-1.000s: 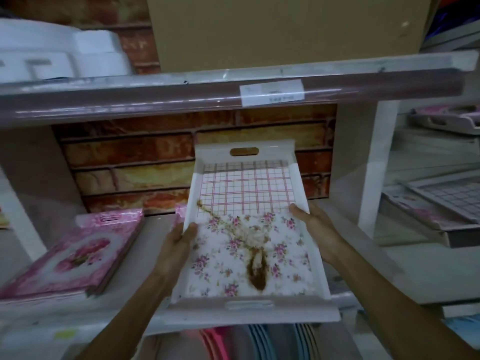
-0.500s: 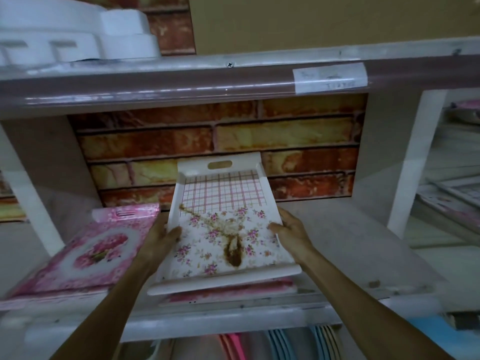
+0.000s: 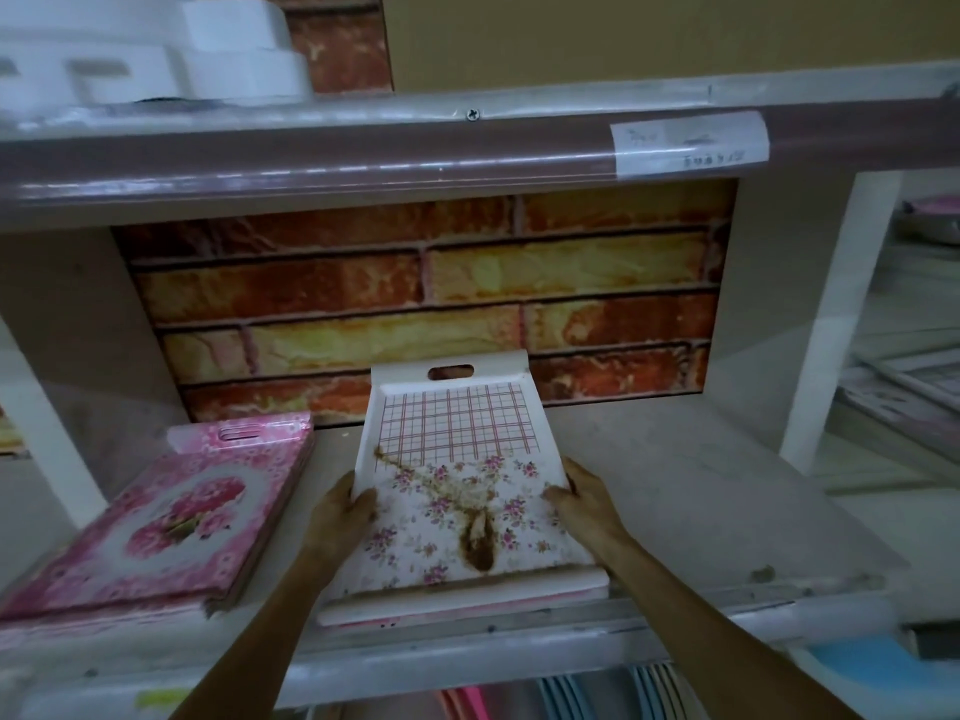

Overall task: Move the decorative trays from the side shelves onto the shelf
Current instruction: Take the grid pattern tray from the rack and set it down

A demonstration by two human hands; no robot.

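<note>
A white decorative tray with a pink grid, small flowers and a brown bow print lies in the middle of the shelf, on top of a pink tray whose front edge shows beneath. My left hand grips the white tray's left rim and my right hand grips its right rim. Its far end, with a handle slot, reaches close to the brick-pattern back wall. A stack of pink rose trays lies to the left on the same shelf.
An upper shelf board with a paper label hangs low overhead. White foam pieces sit on it. More trays rest on the side shelves at right, past a white upright. Coloured plates stand below.
Both hands have pushed the white tray forward and down, from in front of the shelf onto the pink tray on it. My view has moved closer and tilted up.
</note>
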